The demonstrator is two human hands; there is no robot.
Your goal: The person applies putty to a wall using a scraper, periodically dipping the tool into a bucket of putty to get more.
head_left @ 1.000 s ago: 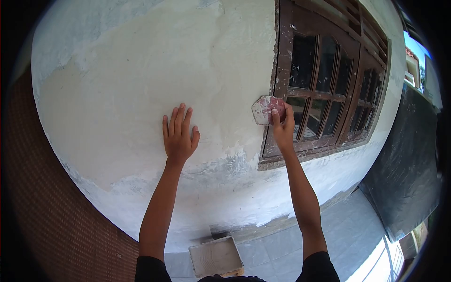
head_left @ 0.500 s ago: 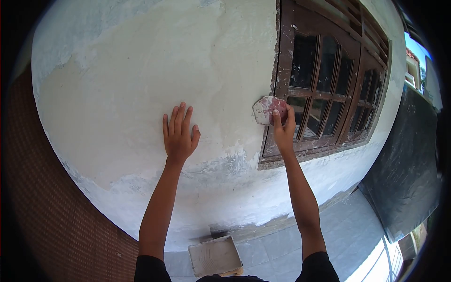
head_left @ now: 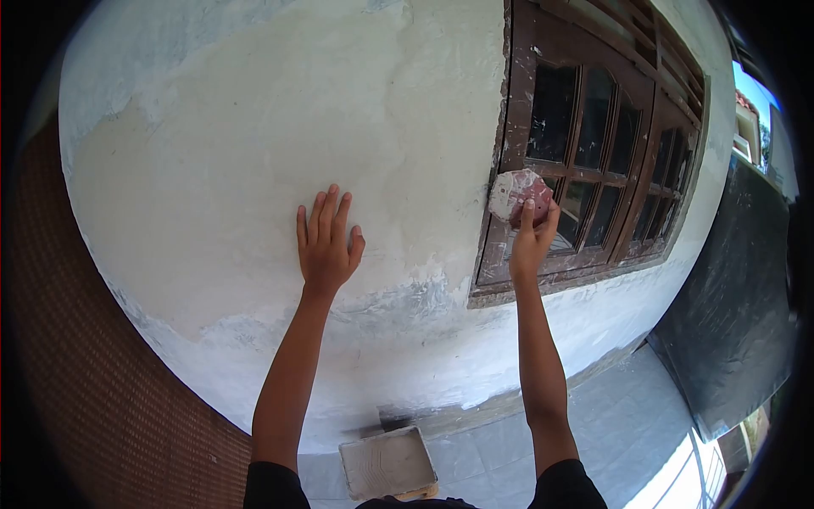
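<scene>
My left hand (head_left: 325,246) lies flat against the pale, patchy wall (head_left: 246,178), its fingers spread and holding nothing. In my right hand (head_left: 532,242) is a red, plaster-smeared flat piece (head_left: 519,197), pinched at its right side between thumb and fingers. The piece is in front of the left part of the brown window frame (head_left: 492,263) and hides some of the lower panes. Whether it touches the frame I cannot tell.
A tray (head_left: 388,464) with greyish material stands on the grey floor covering (head_left: 492,445) below the wall. Brown woven matting (head_left: 119,365) borders the left side. A dark sheet (head_left: 721,297) hangs at the right, beyond the window.
My right hand has moved to the right with the red piece, from the wall edge to over the window frame. My left hand has stayed nearly in place.
</scene>
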